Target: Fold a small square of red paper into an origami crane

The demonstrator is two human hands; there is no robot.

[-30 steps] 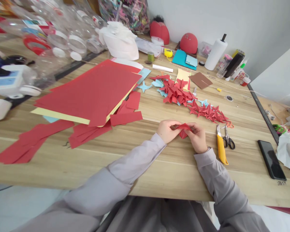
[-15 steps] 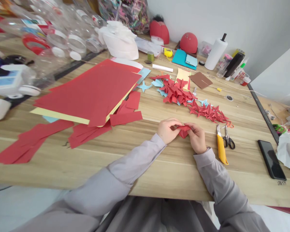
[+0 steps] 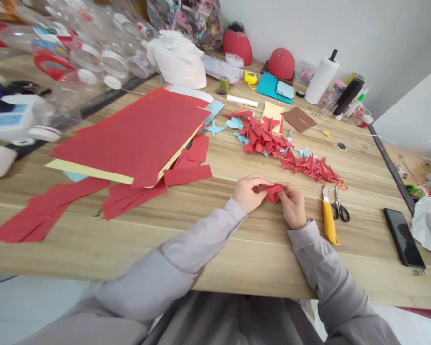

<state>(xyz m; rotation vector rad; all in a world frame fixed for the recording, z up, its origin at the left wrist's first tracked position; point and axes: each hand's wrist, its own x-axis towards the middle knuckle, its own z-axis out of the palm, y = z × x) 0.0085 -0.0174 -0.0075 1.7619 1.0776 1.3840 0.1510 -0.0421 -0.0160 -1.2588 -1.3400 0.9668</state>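
A small folded piece of red paper [image 3: 273,193] is pinched between my two hands, just above the wooden table. My left hand [image 3: 249,192] grips its left side with thumb and finger, and my right hand [image 3: 293,203] has closed on its right side. My fingertips cover both ends of the paper. Beyond my hands lies a pile of folded red paper stars [image 3: 261,136], with a few light blue ones among them. A second row of red stars [image 3: 311,165] stretches to the right of that pile.
Large red sheets [image 3: 140,136] and cut red strips [image 3: 187,176] lie to the left. A yellow utility knife [image 3: 329,223], black-handled scissors [image 3: 340,211] and a phone [image 3: 404,237] lie at right. Plastic bottles [image 3: 115,62] crowd the back left.
The red paper's lower point has shifted and its folds look different between my fingers. Both hands stay in nearly the same place.
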